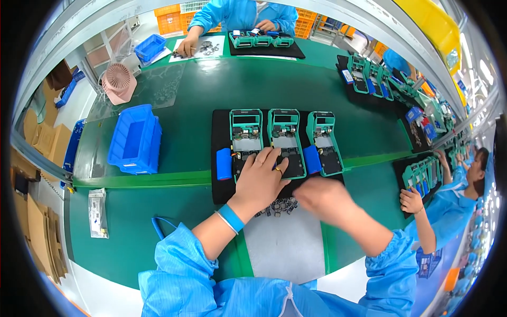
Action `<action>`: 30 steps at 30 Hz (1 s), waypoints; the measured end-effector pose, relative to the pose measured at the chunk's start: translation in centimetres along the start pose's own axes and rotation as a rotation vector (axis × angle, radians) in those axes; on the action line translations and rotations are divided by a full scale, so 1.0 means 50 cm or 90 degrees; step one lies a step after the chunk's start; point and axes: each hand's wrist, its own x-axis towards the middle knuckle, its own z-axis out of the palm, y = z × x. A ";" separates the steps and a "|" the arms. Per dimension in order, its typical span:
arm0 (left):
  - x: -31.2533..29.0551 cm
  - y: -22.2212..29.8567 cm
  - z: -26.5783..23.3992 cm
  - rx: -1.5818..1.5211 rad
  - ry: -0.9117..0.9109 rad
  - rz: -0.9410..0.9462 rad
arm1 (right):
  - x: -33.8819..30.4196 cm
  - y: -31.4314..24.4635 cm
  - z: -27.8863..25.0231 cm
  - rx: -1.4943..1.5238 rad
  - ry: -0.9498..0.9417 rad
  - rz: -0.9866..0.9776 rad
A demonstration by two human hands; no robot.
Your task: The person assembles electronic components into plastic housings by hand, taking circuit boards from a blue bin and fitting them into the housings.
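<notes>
Three green device housings with exposed electronics stand in a row on a black mat: a left housing (246, 132), a middle housing (285, 136) and a right housing (326, 145). My left hand (261, 178) lies with fingers apart over the lower parts of the left and middle housings. A blue battery pack (224, 164) is beside the left housing, another blue pack (312, 160) beside the right one. Motion blurs my right hand (323, 198), its fingers seemingly curled, close to a pile of small dark square parts (278, 207). Whether it holds anything is hidden.
A blue bin (135, 140) stands left of the mat (222, 191), with a pink fan (119, 84) behind it. A bagged item (98, 214) lies at the near left. Co-workers handle similar housings across the table (261, 39) and at the right (420, 177).
</notes>
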 end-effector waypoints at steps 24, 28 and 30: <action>0.000 0.001 0.008 0.004 0.001 -0.012 | 0.164 0.193 0.079 -0.325 0.033 -0.047; 0.006 0.002 0.005 0.009 0.006 -0.007 | 0.175 0.185 0.060 -0.313 0.001 -0.015; 0.008 0.001 0.008 0.007 0.013 -0.003 | 0.184 0.195 0.065 -0.348 -0.006 -0.036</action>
